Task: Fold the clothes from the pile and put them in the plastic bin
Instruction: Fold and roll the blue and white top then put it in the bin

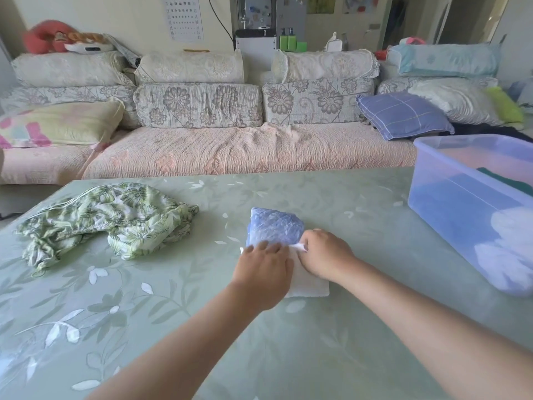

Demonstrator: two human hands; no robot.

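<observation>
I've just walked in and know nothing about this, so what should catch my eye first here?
Two bare hands meet in the middle of the table on a small blue-and-white cloth: the left hand presses it flat, the right hand pinches a white edge. A crumpled green leaf-print garment lies to the left; a translucent plastic bin holding folded clothes stands at the right.

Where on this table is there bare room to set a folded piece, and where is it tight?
Bare: table between blue-and-white cloth and plastic bin; the gap between green leaf-print garment and that cloth; the near left corner. Crowded: the middle, where left hand presses and right hand pinches the cloth.
</observation>
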